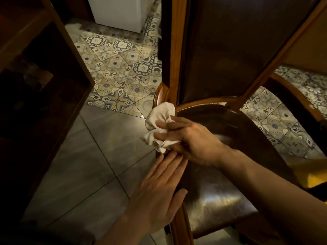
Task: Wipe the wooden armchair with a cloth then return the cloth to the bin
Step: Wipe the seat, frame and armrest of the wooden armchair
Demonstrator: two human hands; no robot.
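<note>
The wooden armchair [174, 55] fills the right half of the view, with a dark leather back and a shiny dark leather seat in a brown wooden frame. My right hand [191, 138] is shut on a crumpled white cloth [159, 124] and presses it against the seat's left edge, near where the back post meets the seat. My left hand [159, 195] lies flat with fingers together on the seat's left wooden rail, just below the cloth. No bin is in view.
A dark wooden shelf unit [35, 85] stands close on the left. A white appliance [122, 13] stands at the back on patterned floor tiles [116, 64]. Grey floor tiles [88, 165] lie between shelf and chair. A second chair's curved arm [292, 96] shows at right.
</note>
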